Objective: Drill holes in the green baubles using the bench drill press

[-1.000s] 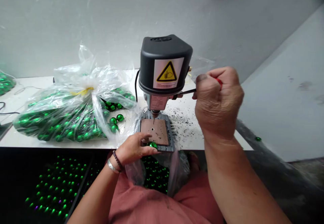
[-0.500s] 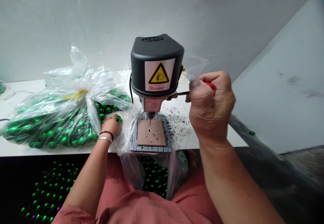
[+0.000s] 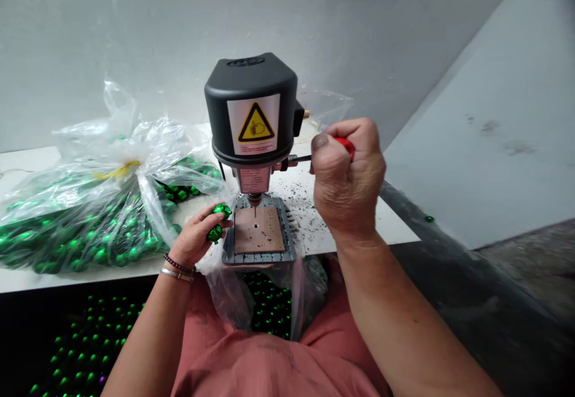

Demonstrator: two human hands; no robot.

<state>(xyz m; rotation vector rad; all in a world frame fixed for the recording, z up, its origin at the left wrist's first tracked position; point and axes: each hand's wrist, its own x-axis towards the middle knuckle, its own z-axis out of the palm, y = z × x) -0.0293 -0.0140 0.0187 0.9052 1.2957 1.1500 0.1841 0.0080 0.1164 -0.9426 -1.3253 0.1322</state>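
My left hand (image 3: 195, 238) holds two shiny green beads (image 3: 217, 223) between fingers and thumb, just left of the drill's base. My right hand (image 3: 345, 178) is closed around a red-handled tool (image 3: 344, 143), whose thin metal shaft (image 3: 300, 158) reaches toward the head of a small black bench drill (image 3: 251, 109). The drill bit (image 3: 255, 210) points down at a brown square pad (image 3: 259, 230), which has a small hole and sits on a grey base (image 3: 229, 247). The bit stands a little above the pad.
A knotted plastic bag of green beads (image 3: 90, 220) lies on the white bench (image 3: 193, 268), with loose beads (image 3: 177, 192) behind it. Black shavings (image 3: 300, 217) are scattered right of the drill. Below are a black tray of green beads (image 3: 85, 337) and a clear plastic bag (image 3: 269, 301).
My left hand has risen from the beads on the bench and now holds two beads. My right hand stays on the tool. The whole scene has shifted left in view.
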